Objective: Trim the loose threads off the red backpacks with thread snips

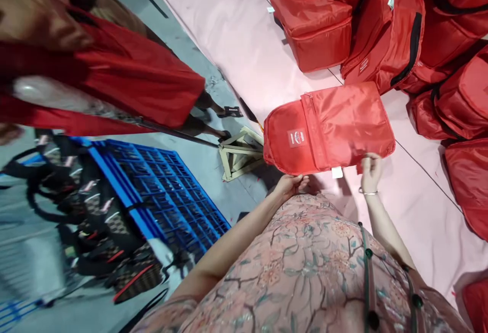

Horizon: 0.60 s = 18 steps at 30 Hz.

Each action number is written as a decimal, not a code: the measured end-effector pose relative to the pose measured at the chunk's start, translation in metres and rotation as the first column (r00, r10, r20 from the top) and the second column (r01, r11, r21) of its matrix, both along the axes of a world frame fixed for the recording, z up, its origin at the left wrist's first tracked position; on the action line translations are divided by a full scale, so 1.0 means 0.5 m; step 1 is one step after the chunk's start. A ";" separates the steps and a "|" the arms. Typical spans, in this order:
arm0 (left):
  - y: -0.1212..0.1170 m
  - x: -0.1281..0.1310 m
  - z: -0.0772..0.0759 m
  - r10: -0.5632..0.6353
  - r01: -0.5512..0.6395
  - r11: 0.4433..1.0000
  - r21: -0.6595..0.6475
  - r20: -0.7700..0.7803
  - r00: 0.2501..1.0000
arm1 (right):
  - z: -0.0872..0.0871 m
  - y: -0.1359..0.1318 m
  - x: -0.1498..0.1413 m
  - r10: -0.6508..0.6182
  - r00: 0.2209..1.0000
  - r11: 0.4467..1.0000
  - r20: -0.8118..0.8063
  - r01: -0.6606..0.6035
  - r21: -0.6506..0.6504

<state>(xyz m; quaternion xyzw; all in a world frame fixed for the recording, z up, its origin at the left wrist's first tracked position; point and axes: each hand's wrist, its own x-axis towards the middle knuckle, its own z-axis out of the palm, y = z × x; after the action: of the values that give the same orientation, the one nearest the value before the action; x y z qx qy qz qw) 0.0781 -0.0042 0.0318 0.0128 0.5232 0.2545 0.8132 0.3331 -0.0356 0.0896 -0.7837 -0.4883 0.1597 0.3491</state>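
Right hand [371, 173] pinching near edge of red bag [348, 122], left hand [290, 185] alongside, grip unclear

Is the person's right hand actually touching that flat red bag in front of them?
Touching. The head view shows the right hand with its fingertips over the near edge of the flat red bag.

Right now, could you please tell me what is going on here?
A person has both hands at a flat red bag, which lies on a pink cloth. The right hand pinches its near edge by the right corner; the left hand is at the near edge, by the rounded end. Fuller red bags sit beyond it.
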 end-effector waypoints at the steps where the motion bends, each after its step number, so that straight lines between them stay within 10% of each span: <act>1: -0.003 0.002 -0.001 -0.019 0.019 1.000 -0.010 0.020 1.000 | -0.003 -0.017 -0.033 0.070 0.998 0.996 -0.006 -0.070 -0.058; 7: -0.007 0.006 -0.016 -0.003 0.003 0.999 0.037 0.010 1.000 | -0.026 -0.067 -0.188 0.368 0.925 0.864 -0.093 -0.377 -0.335; 18: -0.017 0.008 -0.036 0.003 -0.003 0.995 0.103 -0.008 1.000 | -0.045 -0.040 -0.198 0.457 0.881 0.756 -0.119 -0.455 -0.471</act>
<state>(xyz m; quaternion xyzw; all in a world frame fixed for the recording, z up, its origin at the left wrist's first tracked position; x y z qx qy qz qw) 0.0820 -0.0125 0.0136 0.0551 0.5127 0.2824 0.8089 0.2340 -0.0555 0.0673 -0.7031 -0.6089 0.3557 0.0908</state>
